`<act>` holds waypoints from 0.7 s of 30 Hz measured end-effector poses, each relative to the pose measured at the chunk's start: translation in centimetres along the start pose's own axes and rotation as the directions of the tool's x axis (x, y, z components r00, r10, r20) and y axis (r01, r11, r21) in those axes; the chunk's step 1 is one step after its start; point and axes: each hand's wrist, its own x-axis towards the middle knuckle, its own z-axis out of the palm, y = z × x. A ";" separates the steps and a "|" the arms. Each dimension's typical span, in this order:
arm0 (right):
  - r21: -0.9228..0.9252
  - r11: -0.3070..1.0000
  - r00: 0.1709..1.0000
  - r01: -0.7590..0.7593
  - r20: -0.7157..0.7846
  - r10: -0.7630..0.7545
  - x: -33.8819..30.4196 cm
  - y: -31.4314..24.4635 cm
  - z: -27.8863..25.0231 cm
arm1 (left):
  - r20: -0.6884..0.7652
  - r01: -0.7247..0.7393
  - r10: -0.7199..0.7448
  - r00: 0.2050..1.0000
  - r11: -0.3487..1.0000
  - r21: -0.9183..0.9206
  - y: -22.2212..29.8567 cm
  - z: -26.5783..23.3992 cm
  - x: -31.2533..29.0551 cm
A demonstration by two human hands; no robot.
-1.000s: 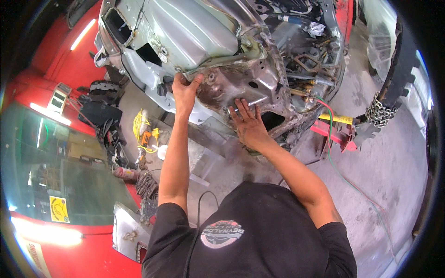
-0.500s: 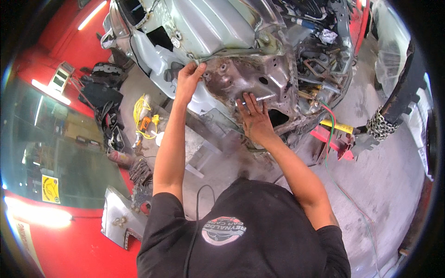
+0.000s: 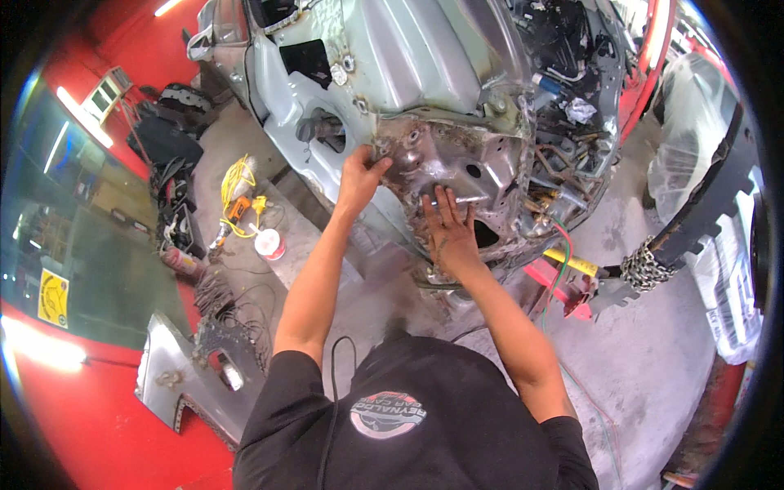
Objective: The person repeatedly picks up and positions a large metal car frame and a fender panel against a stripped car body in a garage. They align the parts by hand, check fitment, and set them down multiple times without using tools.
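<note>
A bare, brownish steel panel (image 3: 437, 167) with holes and raised contours forms the corner of a stripped, silver-grey car body (image 3: 392, 57). My left hand (image 3: 362, 180) is at its left edge, with fingers curled and the thumb over the rim; part of the grip is hidden. On the lower part of the panel my right hand (image 3: 450, 234) lies flat, fingers stretched out and holding nothing. A thin bright strip (image 3: 470, 198) shows beside its fingertips, and a dark opening (image 3: 486, 234) lies to its right.
Yellow cable (image 3: 237, 180), an orange tool (image 3: 239, 208) and a white-and-red tub (image 3: 269, 243) stand at left. A grey body panel (image 3: 184, 380) leans by the red car (image 3: 106, 408). At right are a chain (image 3: 645, 268), red-and-yellow equipment (image 3: 563, 282) and green and red hoses (image 3: 563, 245).
My left hand has slid nearer along the panel's left edge. The right hand keeps its place on the panel. The whole view has shifted, so the car appears lower and more to the right.
</note>
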 end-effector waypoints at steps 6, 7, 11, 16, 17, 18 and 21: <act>-0.109 0.993 0.997 -0.034 0.064 0.041 0.6 -0.1 0.6 | -0.122 -0.179 0.166 0.979 0.978 -0.104 2.2 0.6 0.0; -0.106 0.994 0.997 -0.032 0.068 0.040 0.7 -0.2 0.4 | -0.135 -0.192 0.173 0.976 0.971 -0.141 2.7 0.6 0.2; -0.118 0.992 0.996 -0.047 0.075 0.056 0.4 0.1 0.3 | -0.122 -0.081 0.077 0.990 0.996 -0.031 6.6 0.6 0.8; -0.104 0.994 0.996 -0.033 0.085 0.042 0.4 -0.3 0.0 | -0.197 -0.097 0.102 0.975 0.995 0.034 5.1 0.8 1.3; -0.116 0.992 0.995 -0.041 0.083 0.051 0.5 -0.1 0.4 | -0.193 -0.133 0.125 0.973 0.991 -0.027 5.1 1.2 1.5; -0.126 0.991 0.995 -0.040 0.084 0.051 0.6 -0.2 0.4 | -0.197 -0.164 0.145 0.970 0.983 -0.086 4.9 1.2 1.6; -0.129 0.991 0.996 -0.036 0.080 0.047 0.4 -0.3 0.2 | -0.193 -0.176 0.159 0.968 0.981 -0.076 4.3 1.1 1.9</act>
